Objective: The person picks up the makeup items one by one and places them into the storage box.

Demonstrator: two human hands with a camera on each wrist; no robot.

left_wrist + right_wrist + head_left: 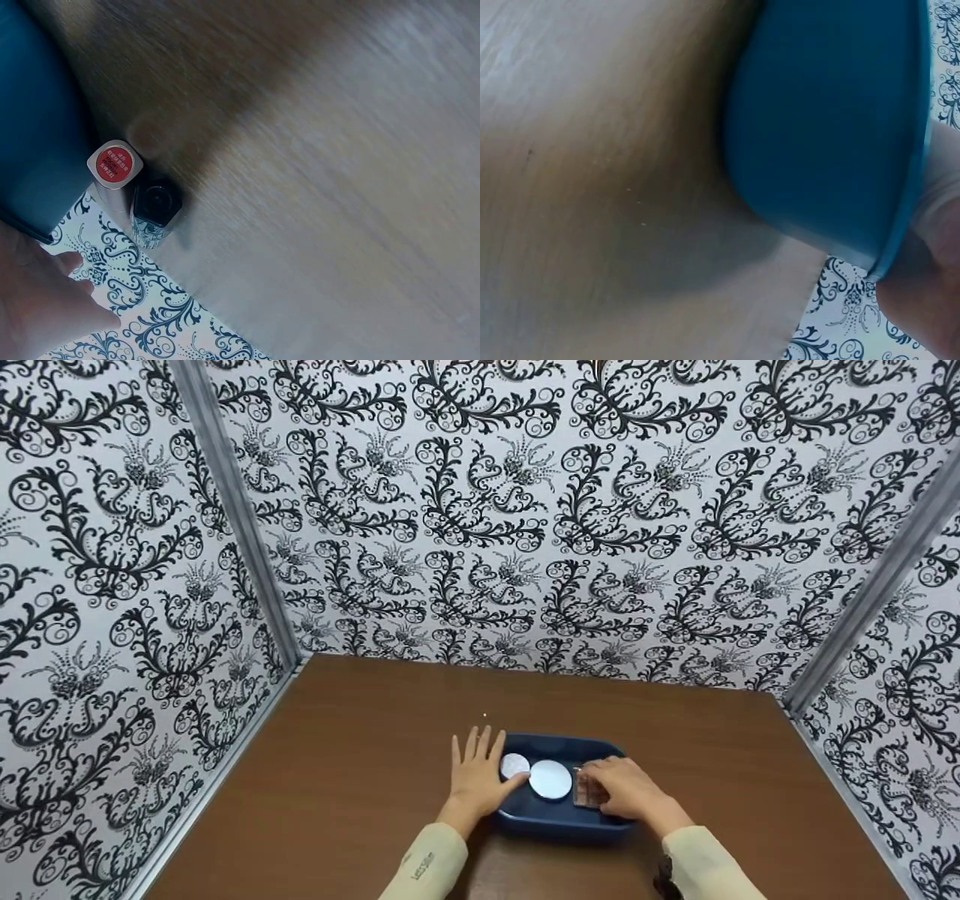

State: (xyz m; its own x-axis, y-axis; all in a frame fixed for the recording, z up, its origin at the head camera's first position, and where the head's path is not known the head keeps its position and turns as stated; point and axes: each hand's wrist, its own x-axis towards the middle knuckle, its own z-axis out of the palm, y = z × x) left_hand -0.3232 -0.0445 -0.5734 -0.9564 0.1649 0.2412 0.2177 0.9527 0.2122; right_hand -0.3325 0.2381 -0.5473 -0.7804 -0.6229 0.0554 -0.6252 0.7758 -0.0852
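A dark blue plastic basin (562, 831) sits on the table before me. Inside it lie a small white disc (515, 766), a larger white disc (550, 779) and a clear-lidded palette with brownish squares (583, 793). My left hand (478, 778) is at the basin's left rim, fingers straight and spread, thumb over the small disc's edge. At the right, my right hand (626, 787) reaches over the rim, its bent fingers and thumb gripping the palette and covering part of it.
In the left wrist view, a lipstick with a red round label (114, 165) and a small black-capped bottle (157, 202) stand beside the basin. The brown wooden table (360, 735) ends at patterned white-and-black walls (487, 547) behind and on both sides.
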